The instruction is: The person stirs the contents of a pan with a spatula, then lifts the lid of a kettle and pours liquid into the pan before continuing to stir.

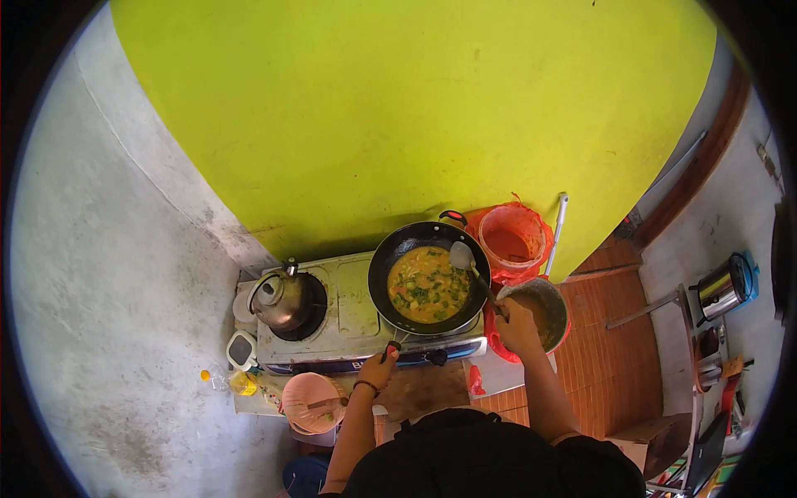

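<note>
Two hands work at the gas stove (pixel 353 278). The left hand (pixel 374 376) is closed round the handle of the wok (pixel 378 286), which sits on the right burner and holds a yellow, green-flecked mixture (pixel 427 286). The right hand (pixel 518 326) grips the spatula (pixel 462 255), its blade at the mixture's edge. This looks like mid-cooking; moving the blade calls for a steady wok.

From my feed I make out a round black wok (pixel 397 251) over the stove's (pixel 353 286) right side, its long handle pointing toward the wearer. Yellow-orange food (pixel 427 286) flecked with green pools inside. I see the grey-headed spatula (pixel 462 256) slanting across the wok's right rim, its head over the inside.
</note>
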`<action>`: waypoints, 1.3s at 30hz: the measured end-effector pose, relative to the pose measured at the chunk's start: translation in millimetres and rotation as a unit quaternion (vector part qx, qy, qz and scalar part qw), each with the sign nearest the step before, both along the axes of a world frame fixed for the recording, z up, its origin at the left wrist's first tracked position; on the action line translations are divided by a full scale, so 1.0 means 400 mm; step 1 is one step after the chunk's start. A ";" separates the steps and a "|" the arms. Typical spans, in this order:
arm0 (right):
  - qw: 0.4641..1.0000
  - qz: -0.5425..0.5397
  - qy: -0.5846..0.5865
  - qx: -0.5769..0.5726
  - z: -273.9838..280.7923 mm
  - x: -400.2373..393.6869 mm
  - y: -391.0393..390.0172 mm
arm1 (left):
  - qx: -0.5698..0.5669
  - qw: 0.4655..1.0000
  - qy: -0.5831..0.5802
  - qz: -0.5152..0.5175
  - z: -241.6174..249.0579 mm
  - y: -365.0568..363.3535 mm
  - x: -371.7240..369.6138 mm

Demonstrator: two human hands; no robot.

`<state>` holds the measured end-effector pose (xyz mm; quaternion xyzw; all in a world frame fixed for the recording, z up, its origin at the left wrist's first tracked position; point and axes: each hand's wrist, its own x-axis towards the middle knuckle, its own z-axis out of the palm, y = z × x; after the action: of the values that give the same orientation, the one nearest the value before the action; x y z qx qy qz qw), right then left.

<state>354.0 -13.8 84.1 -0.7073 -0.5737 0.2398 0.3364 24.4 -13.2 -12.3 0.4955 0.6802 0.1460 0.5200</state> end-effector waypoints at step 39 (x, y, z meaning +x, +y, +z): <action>0.981 0.081 0.144 -0.097 -0.047 -0.084 -0.025 | 0.018 1.000 0.014 -0.012 -0.016 0.001 -0.001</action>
<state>320.4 -23.6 65.1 -0.6459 -0.5488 0.4201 0.3245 24.2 -12.6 -18.9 0.5147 0.6786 0.1452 0.5035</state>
